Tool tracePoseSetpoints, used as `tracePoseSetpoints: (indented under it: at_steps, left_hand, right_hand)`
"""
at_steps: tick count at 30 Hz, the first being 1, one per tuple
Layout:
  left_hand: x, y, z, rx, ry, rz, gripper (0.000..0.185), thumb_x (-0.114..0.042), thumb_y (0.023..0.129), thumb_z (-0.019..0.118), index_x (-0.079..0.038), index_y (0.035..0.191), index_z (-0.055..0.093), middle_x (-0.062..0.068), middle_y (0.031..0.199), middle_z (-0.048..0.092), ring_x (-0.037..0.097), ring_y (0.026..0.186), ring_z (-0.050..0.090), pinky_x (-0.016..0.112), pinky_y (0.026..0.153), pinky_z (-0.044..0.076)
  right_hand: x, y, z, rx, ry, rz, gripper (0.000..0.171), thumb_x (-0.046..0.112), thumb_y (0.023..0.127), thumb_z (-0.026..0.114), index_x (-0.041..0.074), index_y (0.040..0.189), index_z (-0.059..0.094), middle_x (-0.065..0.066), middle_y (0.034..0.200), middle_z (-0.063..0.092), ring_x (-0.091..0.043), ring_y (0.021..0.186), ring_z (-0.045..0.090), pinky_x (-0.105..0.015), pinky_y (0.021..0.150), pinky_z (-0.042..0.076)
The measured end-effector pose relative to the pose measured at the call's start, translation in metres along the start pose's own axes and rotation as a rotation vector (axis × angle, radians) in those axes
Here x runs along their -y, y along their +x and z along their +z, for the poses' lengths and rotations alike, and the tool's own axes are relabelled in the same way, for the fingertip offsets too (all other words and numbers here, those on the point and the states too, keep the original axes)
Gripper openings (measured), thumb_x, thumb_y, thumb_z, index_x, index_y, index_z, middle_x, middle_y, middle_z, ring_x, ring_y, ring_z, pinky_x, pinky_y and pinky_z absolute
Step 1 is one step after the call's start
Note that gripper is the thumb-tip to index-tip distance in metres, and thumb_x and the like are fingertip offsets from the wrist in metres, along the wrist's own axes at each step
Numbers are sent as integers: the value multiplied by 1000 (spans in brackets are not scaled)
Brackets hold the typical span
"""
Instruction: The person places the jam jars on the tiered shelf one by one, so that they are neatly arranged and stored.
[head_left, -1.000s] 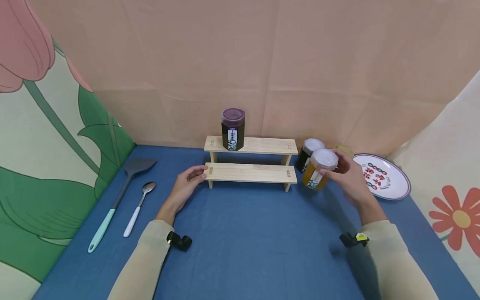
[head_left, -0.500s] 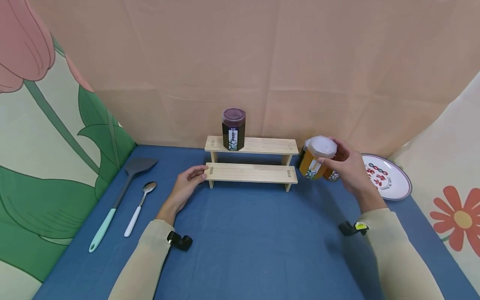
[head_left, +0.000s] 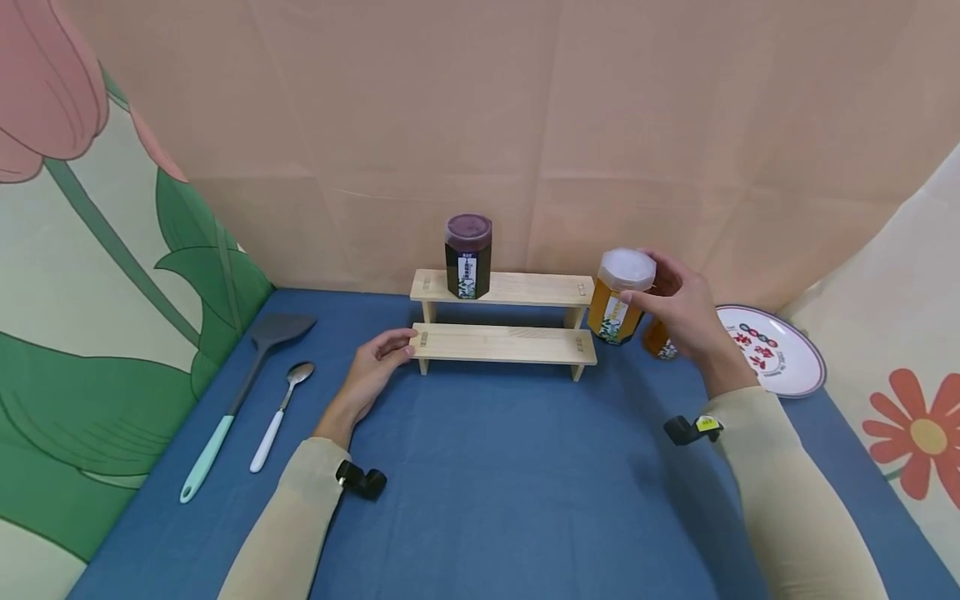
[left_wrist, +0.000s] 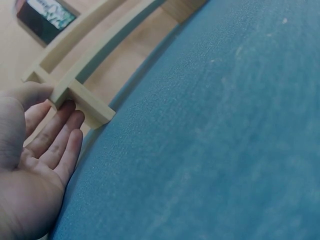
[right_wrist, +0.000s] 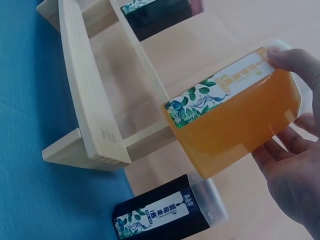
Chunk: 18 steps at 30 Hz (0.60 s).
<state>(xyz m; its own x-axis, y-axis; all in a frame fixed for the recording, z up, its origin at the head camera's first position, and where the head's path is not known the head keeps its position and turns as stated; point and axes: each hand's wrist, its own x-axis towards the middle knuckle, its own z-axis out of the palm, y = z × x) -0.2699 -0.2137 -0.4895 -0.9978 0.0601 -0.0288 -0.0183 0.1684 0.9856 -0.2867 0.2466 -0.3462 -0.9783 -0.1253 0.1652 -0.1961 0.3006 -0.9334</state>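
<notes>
A: Honey jar [head_left: 619, 298] first: where is it, and what has it?

B: It is held off the cloth at about 2 o'clock from the middle of the blue tablecloth [head_left: 495, 483], just beside the right end of the wooden two-step shelf [head_left: 504, 343]. The right hand [head_left: 678, 312] grips it, fingers curled round the amber body up near the white lid. In the right wrist view the jar [right_wrist: 235, 112] is tilted, with the thumb at its top edge and the fingers [right_wrist: 287, 145] under its far side.

A: And the nearer hand?

B: The left hand [head_left: 372, 371] lies at about 10 o'clock from the cloth's middle. Its fingers are straight and relaxed, close together, holding nothing. The left wrist view shows the fingertips [left_wrist: 67, 117] touching the leg at the left end of the lower step [left_wrist: 80, 97].

A: What sits around them?

B: Over at 9 o'clock a white-handled spoon [head_left: 279, 408] lies beside a grey spatula [head_left: 243, 383] with a mint handle. At 12 o'clock a dark purple jar [head_left: 467, 256] stands upright on the upper step. Behind the right hand another jar [head_left: 657, 340] stands on the cloth, mostly hidden. The right wrist view shows a dark jar [right_wrist: 162, 215] with a clear lid near the shelf's end. At 3 o'clock a patterned plate [head_left: 776, 350] lies near the backdrop.
</notes>
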Motion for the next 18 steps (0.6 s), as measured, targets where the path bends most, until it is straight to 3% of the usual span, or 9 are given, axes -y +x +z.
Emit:
tracePoseSetpoints:
  at_steps: [11, 18]
  left_hand:
    - [1, 1, -1, 2, -6, 13, 37, -27, 103, 65, -17, 138, 62, 11, 142, 58, 25, 128, 55, 46, 115, 45]
    - [1, -1, 0, 0, -10, 13, 37, -27, 103, 65, -16, 139, 62, 12, 141, 59, 25, 126, 56, 46, 114, 46]
  right_hand:
    - [13, 6, 6, 22, -5, -32, 67, 22, 93, 79, 26, 152, 47, -3, 152, 49, -19, 131, 49, -17, 101, 48]
    - [23, 17, 14, 39, 12, -27, 70, 26, 92, 80, 31, 153, 45, -2, 154, 47, -21, 137, 47, -49, 120, 40]
